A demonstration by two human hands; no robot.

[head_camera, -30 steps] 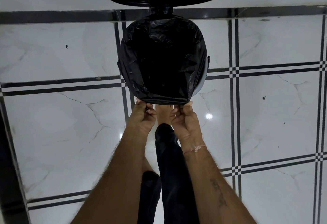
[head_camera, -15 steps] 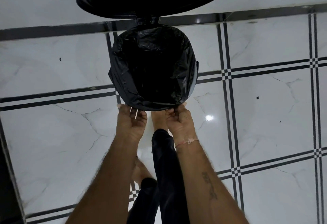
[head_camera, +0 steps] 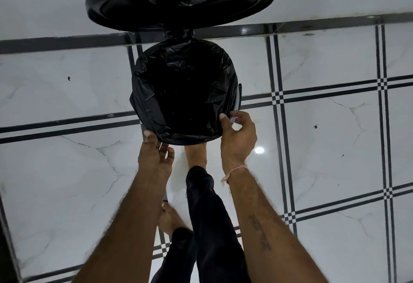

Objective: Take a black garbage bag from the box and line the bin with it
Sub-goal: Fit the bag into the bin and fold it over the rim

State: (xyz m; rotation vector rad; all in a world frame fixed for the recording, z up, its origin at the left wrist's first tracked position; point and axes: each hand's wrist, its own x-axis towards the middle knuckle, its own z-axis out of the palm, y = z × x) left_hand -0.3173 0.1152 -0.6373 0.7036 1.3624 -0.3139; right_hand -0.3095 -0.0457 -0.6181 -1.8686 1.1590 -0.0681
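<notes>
Already the black garbage bag (head_camera: pixel 185 95) sat inside the bin (head_camera: pixel 239 95), its mouth folded over the rim nearly all round, the lid (head_camera: pixel 178 3) standing up behind. My right hand (head_camera: pixel 238 136) was the nearer one to the loose part: thumb and fingers pinched the bag's edge at the right-front of the rim, where a sliver of bare bin showed just beyond. My left hand (head_camera: pixel 154 151) lay open-fingered against the near-left fold, gripping nothing. I judged the next tug belonged rightward and down.
</notes>
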